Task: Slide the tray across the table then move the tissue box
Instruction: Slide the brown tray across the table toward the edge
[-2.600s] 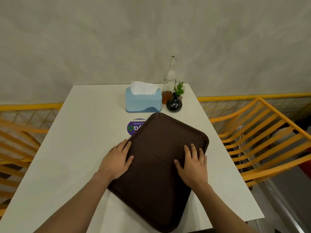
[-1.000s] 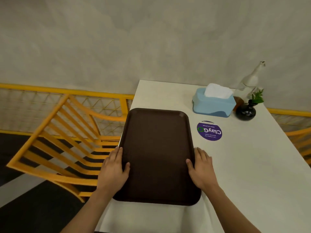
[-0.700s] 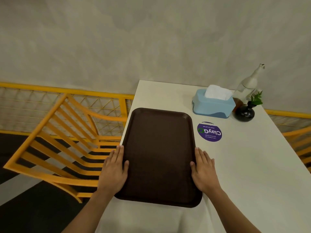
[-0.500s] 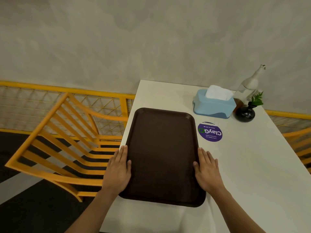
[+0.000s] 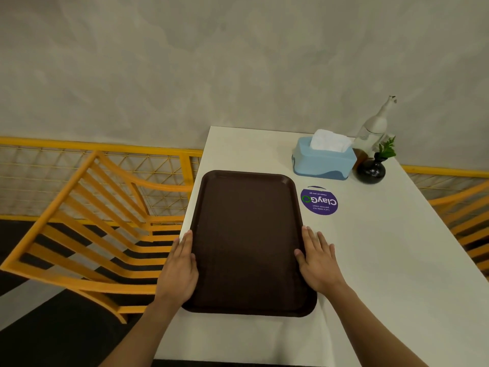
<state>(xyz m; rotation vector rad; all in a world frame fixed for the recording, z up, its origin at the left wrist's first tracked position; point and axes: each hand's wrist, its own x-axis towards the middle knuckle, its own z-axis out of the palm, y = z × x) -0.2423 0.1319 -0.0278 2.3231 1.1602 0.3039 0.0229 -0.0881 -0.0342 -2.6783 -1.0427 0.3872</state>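
The dark brown tray point(image 5: 248, 234) lies lengthwise along the left edge of the white table point(image 5: 383, 260). My left hand point(image 5: 180, 271) lies flat against its left rim, partly over the table edge. My right hand point(image 5: 317, 260) lies flat on the table against the right rim, thumb touching the tray. The two hands hold the tray between them. The light blue tissue box point(image 5: 324, 162), with white tissue sticking out, stands at the far right of the table, apart from the tray.
A glass bottle point(image 5: 373, 128) and a small black vase with a green sprig point(image 5: 371, 169) stand right of the tissue box. A purple round sticker point(image 5: 319, 201) lies between tray and box. Yellow chairs point(image 5: 87, 234) and railing flank the table; a wall is behind.
The tray went from angled at the table's right side to straight along the left edge. In the last second my hands slipped from on top of the tray to its side rims.
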